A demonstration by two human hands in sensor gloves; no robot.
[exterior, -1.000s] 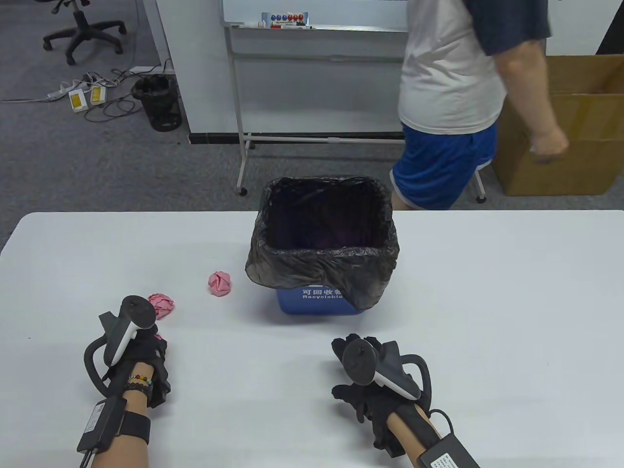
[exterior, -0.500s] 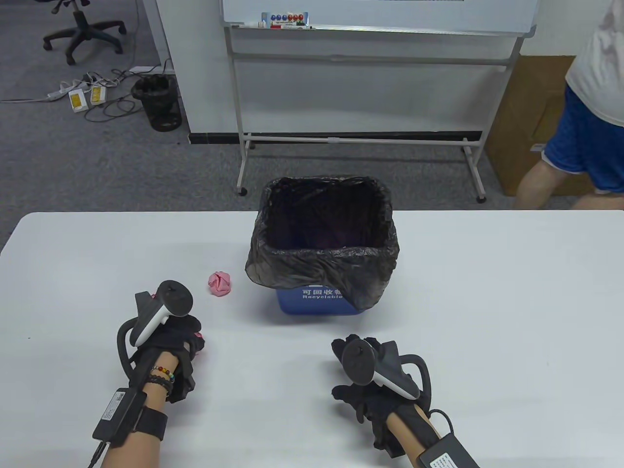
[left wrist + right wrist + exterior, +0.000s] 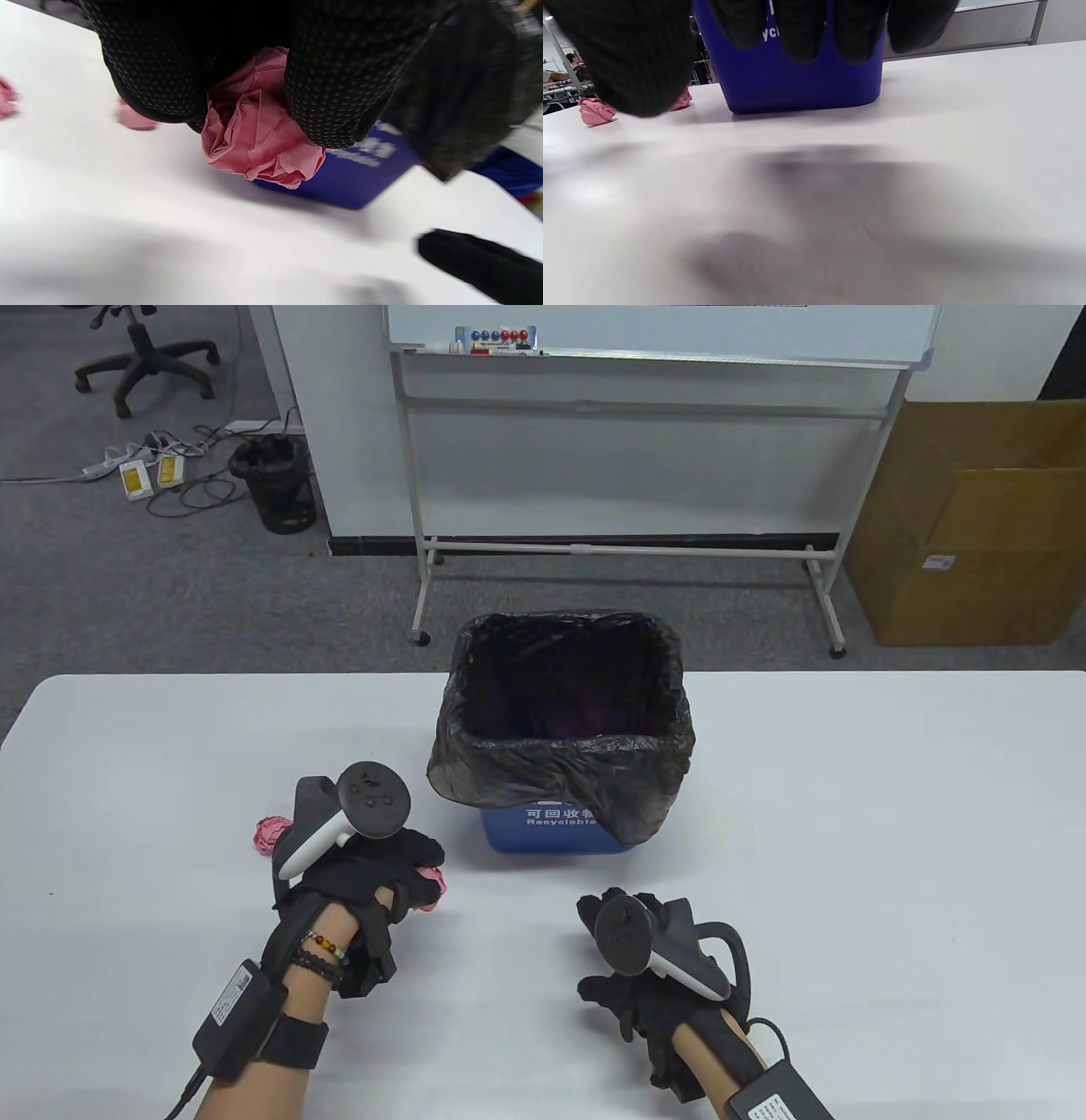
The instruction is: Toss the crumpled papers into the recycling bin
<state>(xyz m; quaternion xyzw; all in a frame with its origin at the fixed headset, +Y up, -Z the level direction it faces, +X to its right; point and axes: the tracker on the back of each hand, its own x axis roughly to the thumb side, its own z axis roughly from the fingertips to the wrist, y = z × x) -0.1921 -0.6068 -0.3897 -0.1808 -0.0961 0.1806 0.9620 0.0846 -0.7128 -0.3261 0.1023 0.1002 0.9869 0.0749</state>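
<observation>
My left hand (image 3: 405,872) grips a crumpled pink paper ball (image 3: 432,889) just above the table, left of the bin's front. The left wrist view shows the ball (image 3: 258,144) pinched between gloved fingers (image 3: 335,84). The blue recycling bin (image 3: 551,827) with a black bag liner (image 3: 560,763) stands mid-table, open at the top. A second pink ball (image 3: 270,833) lies on the table left of my left hand. A third ball (image 3: 683,99) shows in the right wrist view beside the second (image 3: 596,112). My right hand (image 3: 607,916) rests on the table in front of the bin, holding nothing.
The white table (image 3: 848,814) stretches wide to the right of the bin. Behind the table stand a whiteboard frame (image 3: 628,547), a cardboard box (image 3: 976,534) and a black floor bin (image 3: 276,483).
My left hand has moved right and toward the bin with the pink ball in it. The person behind the table has walked out of view to the right. My right hand has not moved.
</observation>
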